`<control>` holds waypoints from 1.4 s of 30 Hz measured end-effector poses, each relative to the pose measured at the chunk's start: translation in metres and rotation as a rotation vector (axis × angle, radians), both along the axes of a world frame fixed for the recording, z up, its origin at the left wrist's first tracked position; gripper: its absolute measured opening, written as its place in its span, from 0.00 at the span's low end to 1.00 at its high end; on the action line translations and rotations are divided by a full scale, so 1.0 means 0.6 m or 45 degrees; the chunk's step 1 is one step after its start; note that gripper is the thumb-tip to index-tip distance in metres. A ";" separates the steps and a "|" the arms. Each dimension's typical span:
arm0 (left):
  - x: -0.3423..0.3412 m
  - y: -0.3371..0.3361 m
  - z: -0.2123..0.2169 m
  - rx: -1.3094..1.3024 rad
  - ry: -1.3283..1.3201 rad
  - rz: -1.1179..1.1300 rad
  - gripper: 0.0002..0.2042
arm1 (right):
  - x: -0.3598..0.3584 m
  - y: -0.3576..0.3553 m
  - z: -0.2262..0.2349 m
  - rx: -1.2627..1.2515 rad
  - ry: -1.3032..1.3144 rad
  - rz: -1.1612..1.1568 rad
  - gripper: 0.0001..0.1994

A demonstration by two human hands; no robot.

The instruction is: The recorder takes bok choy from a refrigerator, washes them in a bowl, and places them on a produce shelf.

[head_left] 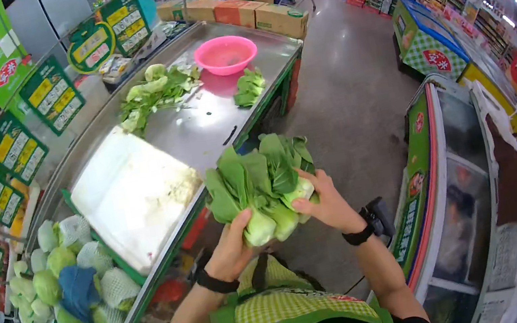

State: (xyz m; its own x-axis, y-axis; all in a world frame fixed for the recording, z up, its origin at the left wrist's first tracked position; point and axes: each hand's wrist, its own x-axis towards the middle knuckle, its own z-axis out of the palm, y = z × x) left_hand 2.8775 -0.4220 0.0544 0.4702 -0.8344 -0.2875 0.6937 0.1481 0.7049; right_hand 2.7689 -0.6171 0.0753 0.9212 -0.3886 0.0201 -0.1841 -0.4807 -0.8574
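Note:
Several heads of bok choy (258, 178), with broad green leaves and pale thick bases, are held in a bunch before my body. My left hand (232, 249) grips the bunch at its lower left, thumb against a pale base. On the other side my right hand (327, 205) closes round another head, thumb near its base. The leaves point away from me, and the fingers beneath are partly hidden. A white foam tray (131, 196), dirty at its right corner, lies on the metal display table (195, 127) to the left.
Farther back on the table are a pink plastic bowl (207, 66), loose leafy greens (155, 95) and a smaller bok choy (250, 87). Netted round produce (93, 257) is heaped at the near left. A glass-topped freezer (426, 202) stands to the right across the aisle floor (344, 79).

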 end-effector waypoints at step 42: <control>0.972 -0.986 -0.178 0.227 0.486 0.687 0.27 | 1.192 -1.012 -0.185 0.745 0.548 0.675 0.22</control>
State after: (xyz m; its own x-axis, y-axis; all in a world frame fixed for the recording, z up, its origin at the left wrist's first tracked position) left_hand 3.4605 -1.0133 -0.0526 0.6453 -0.4362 -0.6271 0.7603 0.4469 0.4715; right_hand 3.4843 -1.2241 -0.0360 0.8646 0.2499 -0.4360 -0.4244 -0.1017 -0.8998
